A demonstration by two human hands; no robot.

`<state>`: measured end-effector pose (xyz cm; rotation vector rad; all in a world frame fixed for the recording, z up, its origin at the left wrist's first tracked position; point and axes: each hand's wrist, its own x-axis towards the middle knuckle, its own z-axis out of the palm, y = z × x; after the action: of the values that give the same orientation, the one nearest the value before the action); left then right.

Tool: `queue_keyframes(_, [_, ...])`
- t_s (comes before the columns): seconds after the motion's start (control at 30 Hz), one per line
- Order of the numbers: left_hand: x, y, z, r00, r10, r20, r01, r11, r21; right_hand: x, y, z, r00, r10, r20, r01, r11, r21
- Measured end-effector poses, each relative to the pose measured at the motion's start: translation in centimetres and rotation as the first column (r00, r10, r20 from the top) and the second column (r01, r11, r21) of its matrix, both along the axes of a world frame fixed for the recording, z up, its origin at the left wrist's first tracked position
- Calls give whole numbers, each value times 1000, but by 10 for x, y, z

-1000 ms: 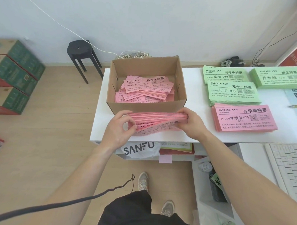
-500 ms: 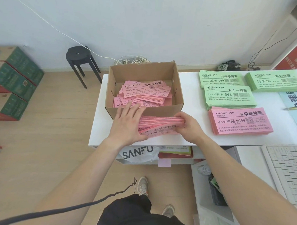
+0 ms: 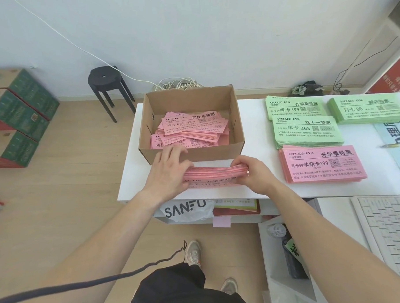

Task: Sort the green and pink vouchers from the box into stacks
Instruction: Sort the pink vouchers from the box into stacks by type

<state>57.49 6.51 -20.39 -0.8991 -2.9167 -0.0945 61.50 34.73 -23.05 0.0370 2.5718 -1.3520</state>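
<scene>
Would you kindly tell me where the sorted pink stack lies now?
In the head view, the pink stack lies right of the box on the table, just on the near side of a green stack.

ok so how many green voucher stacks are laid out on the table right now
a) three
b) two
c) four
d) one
a, three: the back green stack, the middle green stack just in front of it and the right green stack, all on the white table behind the single pink stack.
</scene>
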Motion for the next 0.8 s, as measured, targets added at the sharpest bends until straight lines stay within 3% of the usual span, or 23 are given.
queue_keyframes(0.1, [5,-3,-9,997,54,56,-58,995,83,2,1,-3,1000,-28,10,28,999,-26])
queue_keyframes(0.2, [8,-10,-15,955,143,260,-198,960,197,3,1,-7,996,-79,28,81,995,-64])
queue_keyframes(0.33, [9,-19,-17,750,200,630,-531,750,394,6,-1,-10,991,-124,41,127,987,-102])
queue_keyframes(0.5, [4,-22,-18,716,165,679,-632,566,529,5,-1,-3,985,-170,-25,163,969,-187])
queue_keyframes(0.67, [17,-16,-32,621,80,780,-736,401,545,17,-5,-19,972,-227,58,234,936,-264])
queue_keyframes(0.8, [20,-8,-47,580,110,807,-768,404,497,18,-10,-25,977,-184,112,206,951,-231])
